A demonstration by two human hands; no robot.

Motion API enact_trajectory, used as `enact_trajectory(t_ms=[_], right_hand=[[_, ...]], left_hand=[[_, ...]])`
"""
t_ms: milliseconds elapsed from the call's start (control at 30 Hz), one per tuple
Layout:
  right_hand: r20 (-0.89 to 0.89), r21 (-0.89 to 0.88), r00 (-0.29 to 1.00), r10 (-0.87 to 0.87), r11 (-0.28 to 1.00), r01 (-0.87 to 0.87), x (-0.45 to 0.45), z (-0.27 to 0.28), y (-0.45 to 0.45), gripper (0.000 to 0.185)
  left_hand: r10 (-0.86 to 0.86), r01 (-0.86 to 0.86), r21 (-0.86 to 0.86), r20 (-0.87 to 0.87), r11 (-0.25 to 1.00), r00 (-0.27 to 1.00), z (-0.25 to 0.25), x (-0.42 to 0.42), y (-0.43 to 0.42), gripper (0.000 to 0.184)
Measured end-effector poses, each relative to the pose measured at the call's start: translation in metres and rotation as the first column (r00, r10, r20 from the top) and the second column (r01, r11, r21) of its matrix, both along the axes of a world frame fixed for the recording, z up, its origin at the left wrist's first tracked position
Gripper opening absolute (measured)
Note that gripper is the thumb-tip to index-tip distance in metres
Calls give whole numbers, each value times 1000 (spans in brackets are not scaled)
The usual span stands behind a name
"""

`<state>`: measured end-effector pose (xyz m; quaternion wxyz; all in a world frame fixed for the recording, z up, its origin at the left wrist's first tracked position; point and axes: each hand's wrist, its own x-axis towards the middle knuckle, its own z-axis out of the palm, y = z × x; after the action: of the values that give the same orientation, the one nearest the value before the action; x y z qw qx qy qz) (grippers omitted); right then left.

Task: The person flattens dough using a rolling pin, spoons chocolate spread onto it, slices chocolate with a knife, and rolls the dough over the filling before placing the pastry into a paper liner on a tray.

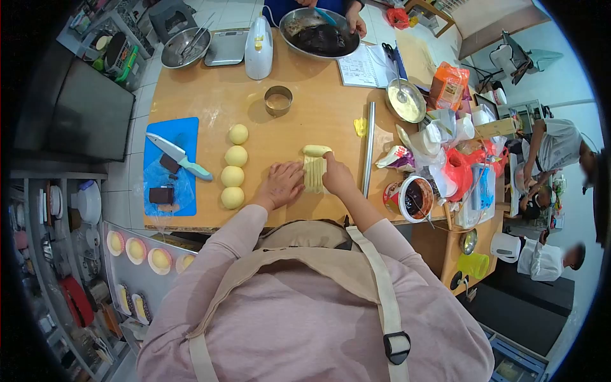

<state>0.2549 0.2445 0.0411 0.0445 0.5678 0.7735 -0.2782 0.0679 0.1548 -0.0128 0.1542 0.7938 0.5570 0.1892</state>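
Note:
A flat piece of pale yellow dough (314,177) lies in front of me, its near part cut into narrow parallel strips. The far end forms a thick roll (316,151). My left hand (283,183) rests open and flat on the table, its fingertips beside the strips' left edge. My right hand (339,176) is closed at the dough's right side, a finger reaching to the roll's end; whatever it grips is hidden. Left of my hands, several round dough balls (236,156) stand in a column. A metal ring cutter (278,102) sits farther back.
A knife (178,156) and dark blocks (161,195) lie on a blue board (188,130). A rolling pin (369,149) is right of my hands, near a tub of dark filling (417,196). Across the table, another person's hand (356,20) holds a bowl (286,25).

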Motion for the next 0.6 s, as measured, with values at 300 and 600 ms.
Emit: enact_trajectory(t_ms=[300, 600], right_hand=[[35, 4, 999, 6, 1000, -6, -6, 0, 6, 42], [7, -4, 1000, -17, 1000, 17, -4, 1, 7, 43]], left_hand=[[-17, 16, 9, 11, 1000, 1000, -1, 0, 0, 43], [-9, 9, 28, 15, 1000, 1000, -4, 0, 1, 46]])
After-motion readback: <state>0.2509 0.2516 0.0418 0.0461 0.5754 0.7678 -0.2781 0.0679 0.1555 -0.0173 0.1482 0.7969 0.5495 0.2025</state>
